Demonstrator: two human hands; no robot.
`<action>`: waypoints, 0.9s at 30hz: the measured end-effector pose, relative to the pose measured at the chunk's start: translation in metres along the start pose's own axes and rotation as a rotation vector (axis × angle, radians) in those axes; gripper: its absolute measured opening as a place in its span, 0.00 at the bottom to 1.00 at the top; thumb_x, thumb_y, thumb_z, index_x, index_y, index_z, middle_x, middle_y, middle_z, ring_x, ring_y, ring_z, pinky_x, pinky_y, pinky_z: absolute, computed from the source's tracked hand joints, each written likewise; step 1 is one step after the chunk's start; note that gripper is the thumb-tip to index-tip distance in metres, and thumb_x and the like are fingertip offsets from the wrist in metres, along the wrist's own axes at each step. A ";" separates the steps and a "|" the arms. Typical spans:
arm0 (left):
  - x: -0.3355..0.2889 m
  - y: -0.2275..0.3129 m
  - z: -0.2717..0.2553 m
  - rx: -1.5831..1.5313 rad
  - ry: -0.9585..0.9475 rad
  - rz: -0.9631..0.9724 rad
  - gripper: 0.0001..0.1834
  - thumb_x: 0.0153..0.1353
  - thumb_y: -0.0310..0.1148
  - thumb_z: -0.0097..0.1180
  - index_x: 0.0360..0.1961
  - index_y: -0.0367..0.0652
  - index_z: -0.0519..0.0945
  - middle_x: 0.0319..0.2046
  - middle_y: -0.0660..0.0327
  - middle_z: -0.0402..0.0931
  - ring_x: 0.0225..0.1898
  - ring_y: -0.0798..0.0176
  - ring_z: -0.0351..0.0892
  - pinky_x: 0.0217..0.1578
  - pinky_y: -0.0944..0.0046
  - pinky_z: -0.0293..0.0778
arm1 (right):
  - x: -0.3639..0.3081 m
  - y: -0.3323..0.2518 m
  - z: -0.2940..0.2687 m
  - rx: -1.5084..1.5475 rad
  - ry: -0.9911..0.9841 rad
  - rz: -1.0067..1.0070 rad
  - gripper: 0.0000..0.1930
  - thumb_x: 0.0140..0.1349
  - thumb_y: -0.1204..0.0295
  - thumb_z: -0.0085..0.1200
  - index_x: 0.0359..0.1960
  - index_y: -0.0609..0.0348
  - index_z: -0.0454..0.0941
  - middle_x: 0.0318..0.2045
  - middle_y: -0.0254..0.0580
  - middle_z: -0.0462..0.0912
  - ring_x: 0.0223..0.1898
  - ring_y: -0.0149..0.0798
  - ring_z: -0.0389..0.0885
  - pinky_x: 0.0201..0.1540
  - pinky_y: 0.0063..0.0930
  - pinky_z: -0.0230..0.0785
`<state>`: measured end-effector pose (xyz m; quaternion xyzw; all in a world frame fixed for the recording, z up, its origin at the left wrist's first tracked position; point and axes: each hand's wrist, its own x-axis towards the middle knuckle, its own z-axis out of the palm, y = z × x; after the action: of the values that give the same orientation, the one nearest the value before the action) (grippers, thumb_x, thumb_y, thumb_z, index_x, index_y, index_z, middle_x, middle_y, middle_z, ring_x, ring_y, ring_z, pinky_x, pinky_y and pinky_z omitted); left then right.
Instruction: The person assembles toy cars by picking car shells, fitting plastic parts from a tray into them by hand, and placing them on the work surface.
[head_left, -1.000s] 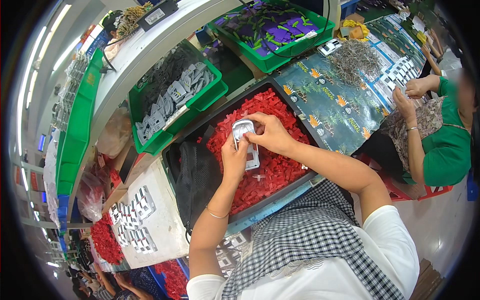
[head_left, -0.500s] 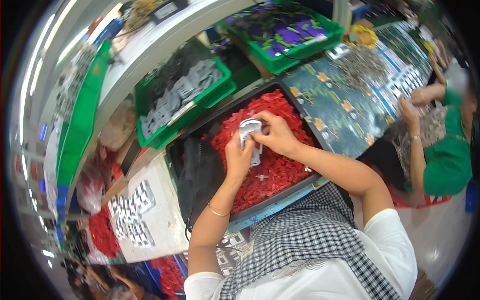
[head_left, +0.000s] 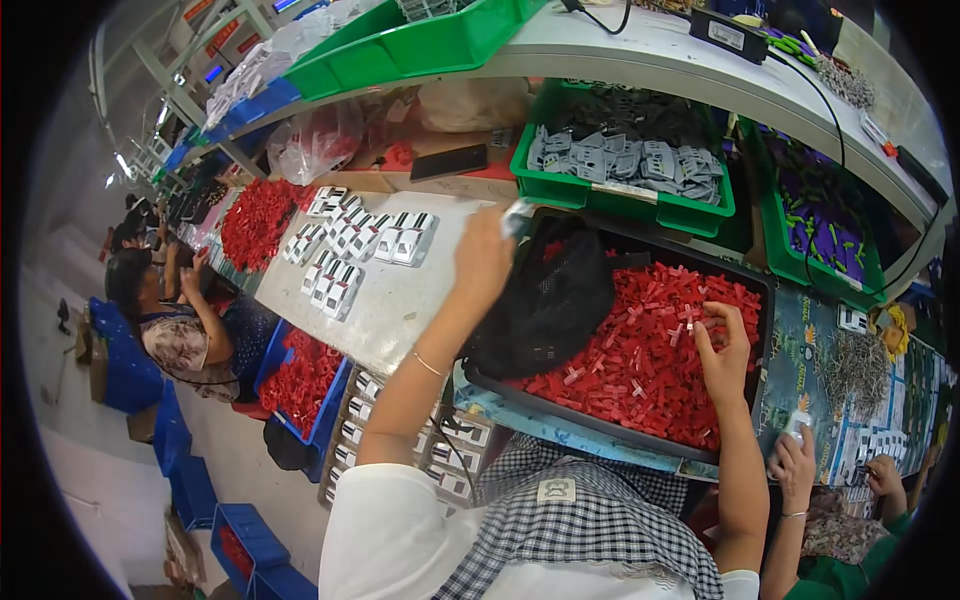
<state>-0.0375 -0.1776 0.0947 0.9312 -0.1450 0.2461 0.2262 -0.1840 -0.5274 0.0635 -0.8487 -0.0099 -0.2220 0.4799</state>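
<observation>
My left hand (head_left: 484, 262) is raised at the left edge of the black tray, its fingers closed on a small white-and-grey plastic casing (head_left: 516, 216), which shows only in part. The black tray (head_left: 590, 428) holds a heap of small red plastic pieces (head_left: 620, 350). Over the right part of this heap is my right hand (head_left: 728, 352), thumb and forefinger curved and apart. Red pieces show beside its fingertips, and I see none held. A black mesh cloth (head_left: 550, 300) covers the tray's left part. Several white-and-grey casings (head_left: 350, 232) stand in rows on the white tabletop (head_left: 420, 290).
Behind the tray, a green bin (head_left: 640, 195) holds grey plastic parts; another green bin (head_left: 825, 230) holds purple and green ones. A shelf (head_left: 640, 60) runs above. At right, a co-worker's hand (head_left: 795, 460) holds a white piece. A blue bin (head_left: 310, 385) of red pieces stands left.
Both hands held the casing together over the red pieces. My left hand has carried it leftward, and my right hand has let go and moved right. The view has swung left.
</observation>
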 end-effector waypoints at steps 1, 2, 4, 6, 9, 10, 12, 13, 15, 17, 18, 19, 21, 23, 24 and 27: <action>-0.007 -0.037 0.011 0.105 0.027 0.003 0.26 0.58 0.31 0.60 0.57 0.36 0.70 0.44 0.47 0.73 0.48 0.41 0.72 0.47 0.47 0.72 | 0.001 -0.002 0.000 0.004 -0.005 -0.006 0.15 0.61 0.79 0.59 0.50 0.59 0.75 0.45 0.35 0.77 0.41 0.26 0.76 0.39 0.19 0.69; -0.013 -0.071 0.022 0.210 0.055 0.004 0.28 0.57 0.33 0.62 0.58 0.37 0.69 0.43 0.49 0.72 0.49 0.41 0.71 0.47 0.47 0.71 | 0.002 -0.004 0.001 -0.035 -0.028 -0.029 0.14 0.61 0.79 0.59 0.49 0.59 0.76 0.44 0.35 0.77 0.40 0.27 0.77 0.38 0.20 0.69; -0.041 -0.122 0.042 0.333 -0.011 -0.055 0.28 0.56 0.34 0.63 0.57 0.38 0.70 0.45 0.50 0.72 0.51 0.43 0.69 0.48 0.47 0.70 | 0.004 -0.007 0.002 -0.075 -0.051 -0.061 0.13 0.60 0.80 0.59 0.47 0.59 0.77 0.43 0.36 0.77 0.40 0.28 0.77 0.38 0.20 0.69; -0.054 -0.138 0.053 0.443 -0.085 -0.115 0.28 0.56 0.36 0.64 0.56 0.40 0.70 0.46 0.52 0.71 0.53 0.45 0.68 0.48 0.47 0.69 | 0.005 -0.005 0.002 -0.105 -0.068 -0.084 0.12 0.59 0.81 0.58 0.44 0.59 0.78 0.42 0.37 0.78 0.38 0.30 0.78 0.36 0.21 0.69; -0.059 -0.153 0.058 0.385 -0.126 -0.088 0.29 0.55 0.37 0.65 0.57 0.42 0.70 0.48 0.54 0.70 0.54 0.48 0.66 0.50 0.46 0.67 | 0.007 -0.004 0.004 -0.132 -0.081 -0.136 0.10 0.59 0.82 0.58 0.43 0.60 0.78 0.41 0.38 0.79 0.36 0.30 0.78 0.35 0.21 0.69; -0.060 -0.159 0.057 0.362 -0.103 -0.081 0.29 0.56 0.38 0.65 0.57 0.43 0.70 0.52 0.52 0.68 0.57 0.45 0.65 0.54 0.42 0.64 | 0.007 -0.006 0.003 -0.114 -0.121 -0.066 0.11 0.58 0.83 0.57 0.43 0.61 0.77 0.40 0.45 0.79 0.42 0.42 0.81 0.45 0.31 0.74; -0.060 -0.172 0.055 0.338 -0.075 -0.079 0.30 0.56 0.39 0.65 0.58 0.43 0.70 0.56 0.51 0.67 0.60 0.42 0.63 0.58 0.39 0.62 | 0.009 -0.005 0.005 -0.123 -0.142 -0.069 0.11 0.58 0.82 0.57 0.42 0.61 0.77 0.40 0.45 0.79 0.41 0.42 0.81 0.45 0.30 0.74; -0.059 -0.179 0.052 0.429 -0.039 -0.126 0.30 0.57 0.39 0.64 0.59 0.45 0.70 0.60 0.49 0.63 0.64 0.40 0.58 0.59 0.33 0.58 | 0.009 -0.004 0.006 -0.131 -0.157 -0.063 0.10 0.58 0.82 0.57 0.42 0.61 0.77 0.40 0.45 0.79 0.41 0.42 0.81 0.44 0.30 0.75; -0.056 -0.195 0.044 0.516 0.001 -0.175 0.30 0.58 0.40 0.64 0.60 0.48 0.69 0.65 0.48 0.60 0.68 0.37 0.54 0.61 0.26 0.54 | 0.011 -0.004 0.006 -0.148 -0.146 -0.083 0.09 0.59 0.82 0.58 0.41 0.60 0.78 0.38 0.43 0.79 0.38 0.41 0.82 0.40 0.29 0.74; -0.055 -0.213 0.034 0.386 -0.072 -0.330 0.30 0.60 0.41 0.63 0.63 0.53 0.68 0.70 0.47 0.52 0.72 0.36 0.46 0.59 0.16 0.48 | 0.011 -0.003 0.005 -0.176 -0.163 -0.013 0.08 0.59 0.81 0.58 0.40 0.60 0.78 0.38 0.41 0.79 0.34 0.38 0.81 0.35 0.28 0.72; -0.057 -0.226 0.032 0.422 -0.078 -0.321 0.32 0.60 0.43 0.62 0.65 0.58 0.67 0.71 0.49 0.52 0.71 0.36 0.48 0.57 0.15 0.51 | 0.011 -0.004 0.006 -0.176 -0.146 -0.032 0.07 0.59 0.81 0.58 0.39 0.59 0.78 0.36 0.40 0.78 0.31 0.35 0.79 0.32 0.27 0.69; -0.057 -0.234 0.030 0.420 -0.076 -0.323 0.32 0.60 0.43 0.62 0.65 0.58 0.67 0.71 0.49 0.52 0.71 0.36 0.48 0.57 0.15 0.51 | 0.011 -0.003 0.006 -0.178 -0.148 -0.035 0.07 0.59 0.81 0.58 0.39 0.59 0.78 0.36 0.40 0.78 0.31 0.35 0.79 0.32 0.27 0.69; -0.054 -0.249 0.029 0.430 -0.094 -0.398 0.32 0.60 0.45 0.62 0.65 0.58 0.66 0.72 0.51 0.51 0.71 0.37 0.48 0.56 0.15 0.52 | 0.009 0.001 0.003 -0.180 -0.147 -0.005 0.06 0.60 0.80 0.59 0.38 0.60 0.78 0.35 0.40 0.78 0.30 0.34 0.78 0.31 0.26 0.69; -0.056 -0.271 0.024 0.462 -0.060 -0.401 0.33 0.61 0.47 0.61 0.66 0.58 0.66 0.72 0.53 0.52 0.71 0.38 0.49 0.56 0.16 0.52 | 0.006 0.002 0.002 -0.176 -0.147 -0.006 0.06 0.60 0.80 0.59 0.38 0.60 0.78 0.34 0.39 0.77 0.30 0.34 0.78 0.31 0.26 0.69; -0.052 -0.279 0.024 0.462 -0.066 -0.415 0.33 0.61 0.47 0.61 0.66 0.58 0.66 0.72 0.53 0.52 0.70 0.38 0.50 0.56 0.16 0.52 | 0.005 0.004 0.000 -0.175 -0.139 -0.001 0.06 0.60 0.80 0.59 0.38 0.60 0.78 0.34 0.39 0.77 0.29 0.34 0.78 0.30 0.25 0.68; -0.036 -0.295 0.026 0.459 -0.088 -0.462 0.34 0.61 0.48 0.61 0.67 0.59 0.66 0.72 0.54 0.51 0.70 0.38 0.50 0.58 0.17 0.50 | 0.001 -0.001 -0.002 -0.172 -0.115 0.003 0.06 0.60 0.80 0.60 0.38 0.60 0.79 0.34 0.39 0.77 0.29 0.34 0.78 0.30 0.25 0.69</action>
<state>0.0554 0.0676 -0.0480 0.9760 0.1197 0.1740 0.0537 -0.1838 -0.5293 0.0656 -0.8982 -0.0173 -0.1723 0.4041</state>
